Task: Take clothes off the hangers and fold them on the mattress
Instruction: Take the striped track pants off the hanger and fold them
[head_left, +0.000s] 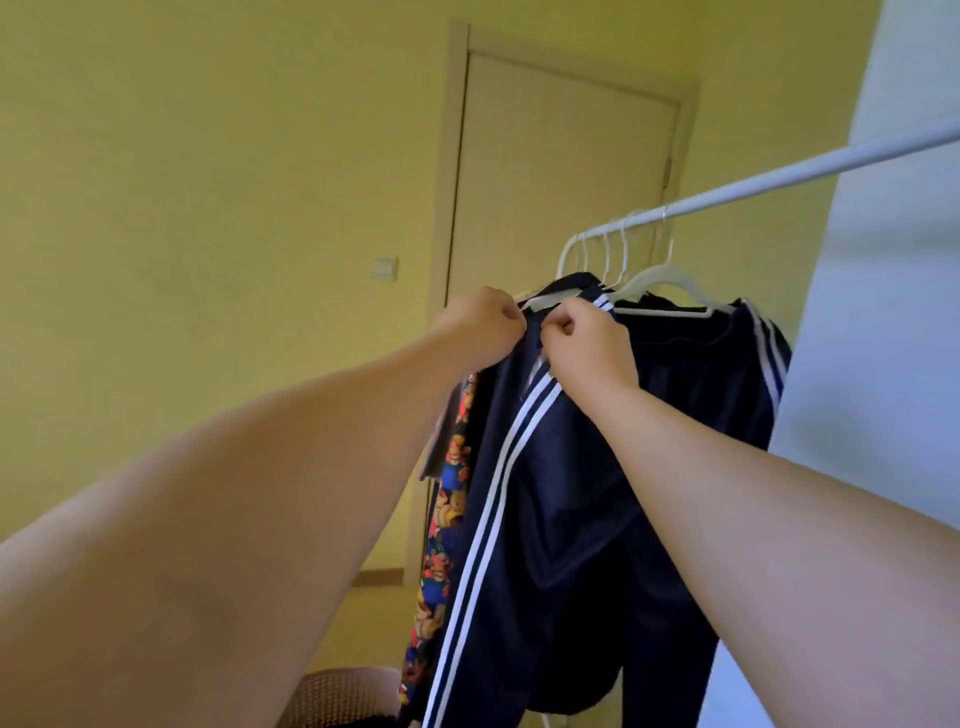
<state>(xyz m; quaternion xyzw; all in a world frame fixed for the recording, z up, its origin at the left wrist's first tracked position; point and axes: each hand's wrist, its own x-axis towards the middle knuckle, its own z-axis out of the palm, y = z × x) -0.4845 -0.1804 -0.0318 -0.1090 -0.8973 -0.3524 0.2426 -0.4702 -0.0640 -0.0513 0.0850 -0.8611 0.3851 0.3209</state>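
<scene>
Yellow wall (208, 182) fills the left side. At the bottom edge a woven brown object (343, 696) is cut off, with too little showing to name it. A pale light switch (383, 267) sits just beside the frame of a closed door (561, 171).

The left hand (485, 322) reaches up with its fingers curled tight, pinching the top of a navy track jacket (561, 493) at the tip of its white hanger (550, 302). The fingertips face away, so it cannot be told whether they catch cloth, hanger or both. Behind the jacket's left edge hangs a cartoon-print garment (447, 499), mostly hidden.

The jacket has white stripes down its sleeve and hangs below the rail (779, 176), its lower end cut off by the frame. The right hand (587, 343) is just beside the left, fingers curled, pinching the jacket's fabric near the collar.

Further right, several white hooks crowd together on the rail, hard to separate. A second striped navy garment (727, 364) hangs from another white hanger (670, 283). A pale panel (883, 338) closes off the right side
</scene>
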